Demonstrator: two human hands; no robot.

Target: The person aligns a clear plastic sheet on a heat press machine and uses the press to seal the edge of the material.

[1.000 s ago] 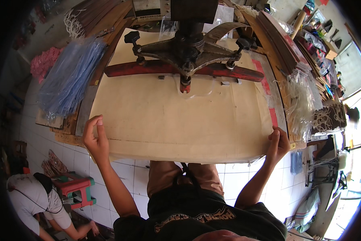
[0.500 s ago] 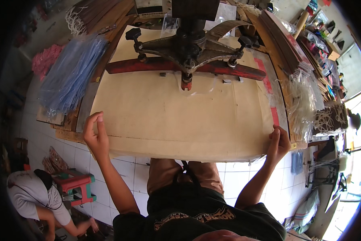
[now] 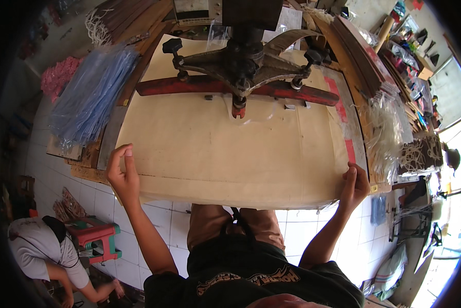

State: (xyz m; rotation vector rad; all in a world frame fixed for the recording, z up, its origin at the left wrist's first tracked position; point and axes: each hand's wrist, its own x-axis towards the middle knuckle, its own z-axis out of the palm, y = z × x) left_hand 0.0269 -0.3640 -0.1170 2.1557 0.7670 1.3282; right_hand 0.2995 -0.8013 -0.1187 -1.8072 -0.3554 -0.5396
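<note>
A large sheet of tan paper (image 3: 225,149) covers the work table in front of me. My left hand (image 3: 123,173) is at its left edge, thumb and forefinger pressed together. At the right edge my right hand (image 3: 356,186) is closed in a similar pinch beside a strip of red tape (image 3: 350,150). What either hand pinches, if anything, is too thin to make out. Beyond the hands, a black metal press head (image 3: 243,69) with knobs hangs over the sheet, and a long red bar (image 3: 189,85) runs crosswise beneath it.
A pile of bluish clear plastic bags (image 3: 89,97) lies at the left, by a pink bundle (image 3: 60,76). Brown flat stacks (image 3: 361,54) and clear plastic with pale cords (image 3: 387,123) line the right. At lower left, another person (image 3: 48,251) bends beside a red-green stool (image 3: 97,238).
Both hands keep nearly the same place and pinch at the sheet's edges. The view has shifted very slightly; the press head and the sheet look unmoved.
</note>
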